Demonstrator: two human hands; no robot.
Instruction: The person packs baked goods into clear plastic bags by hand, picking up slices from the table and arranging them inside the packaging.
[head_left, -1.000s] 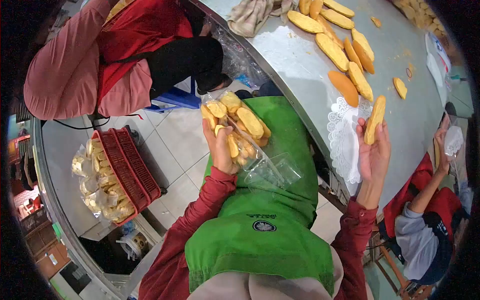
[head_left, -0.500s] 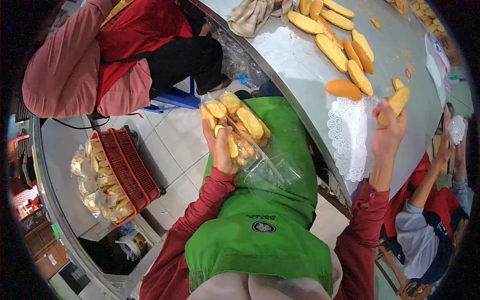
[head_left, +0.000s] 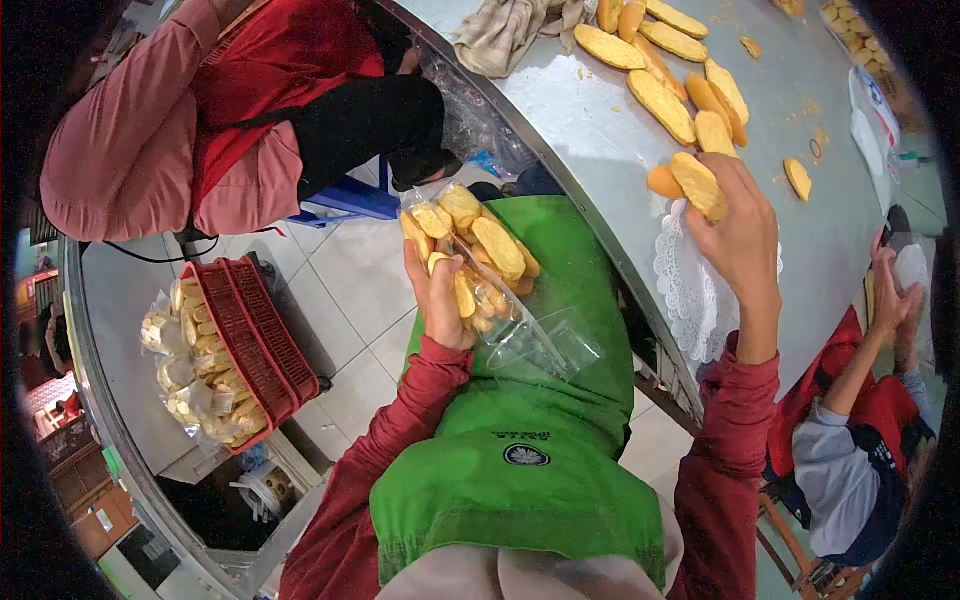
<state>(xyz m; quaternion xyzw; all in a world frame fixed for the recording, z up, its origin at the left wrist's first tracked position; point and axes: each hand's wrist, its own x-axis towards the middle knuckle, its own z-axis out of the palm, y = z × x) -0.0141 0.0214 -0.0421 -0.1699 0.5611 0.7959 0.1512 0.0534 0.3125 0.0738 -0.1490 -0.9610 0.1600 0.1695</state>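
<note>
My left hand (head_left: 440, 300) is closed around a clear plastic bag (head_left: 545, 345), held over my green apron. Yellow-topped bread pieces (head_left: 498, 247) fill its upper part, while its clear open end sags toward my lap. Above the steel table, my right hand (head_left: 740, 225) grips a halved bread roll (head_left: 698, 187) with its yellow coated face showing. Partly behind that piece is a brown-crusted half (head_left: 661, 182) on the table. A white lacy paper doily (head_left: 690, 290) lies beneath my right wrist, partly covered. More bread halves (head_left: 662, 106) are scattered just beyond my fingers.
A crumpled cloth (head_left: 515, 35) lies at the steel table's (head_left: 590, 130) far left edge. One small bread piece (head_left: 797, 180) sits to the right. Red crates (head_left: 250, 340) beside bagged bread stand at left. Co-workers sit at left and right, one handling something whitish.
My right hand has swung left and away from me with the bread, from the table's right side to the brown-crusted half. A small piece stays behind at right. My left hand keeps its place.
</note>
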